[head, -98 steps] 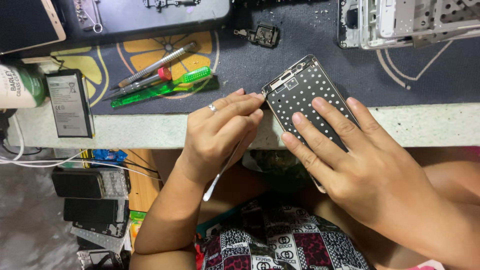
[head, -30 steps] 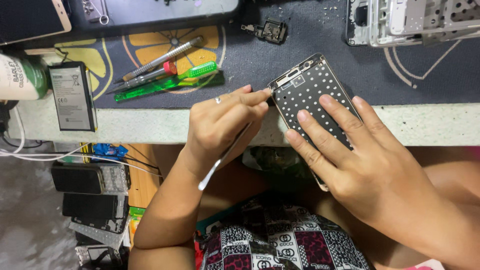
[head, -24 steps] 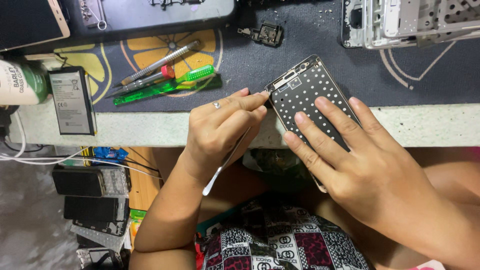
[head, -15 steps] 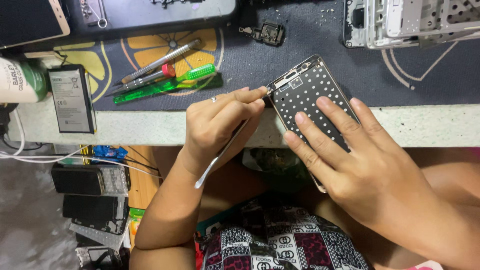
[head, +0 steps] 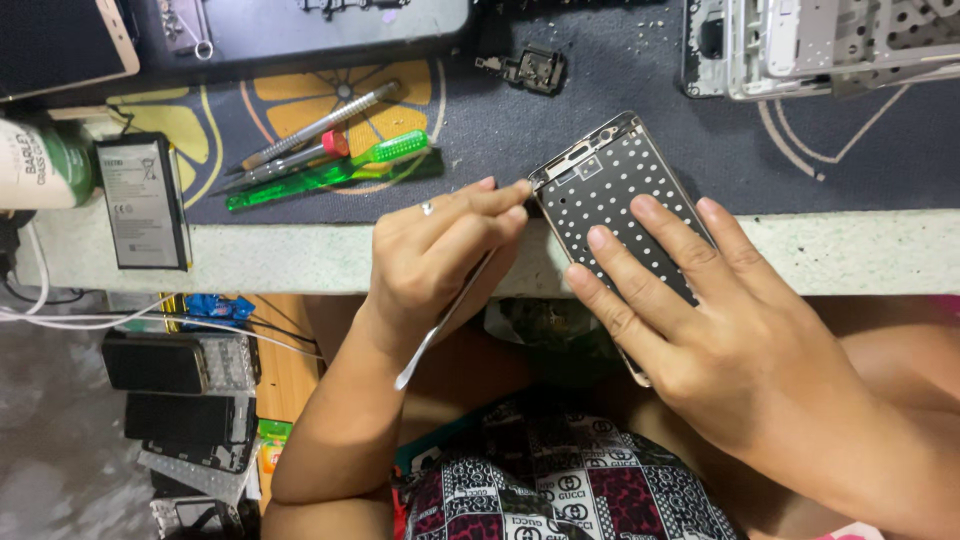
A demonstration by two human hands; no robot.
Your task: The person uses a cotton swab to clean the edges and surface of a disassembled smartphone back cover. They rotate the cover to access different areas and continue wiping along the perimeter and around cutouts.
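Hands: left hand [head: 440, 260] closed round thin metal pry tool [head: 440, 325], tip at phone frame [head: 610, 190] corner, frame centre. Right hand [head: 700, 320] flat, fingers spread, pressing phone frame at bench [head: 850, 250] edge. Green tool [head: 330, 170] + battery [head: 145, 200] upper left.

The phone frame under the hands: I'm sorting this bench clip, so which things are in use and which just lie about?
In use:
left hand
thin metal pry tool
phone frame
right hand

Lying about:
green-handled tool
grey tool
flat battery
small black part
stacked frames
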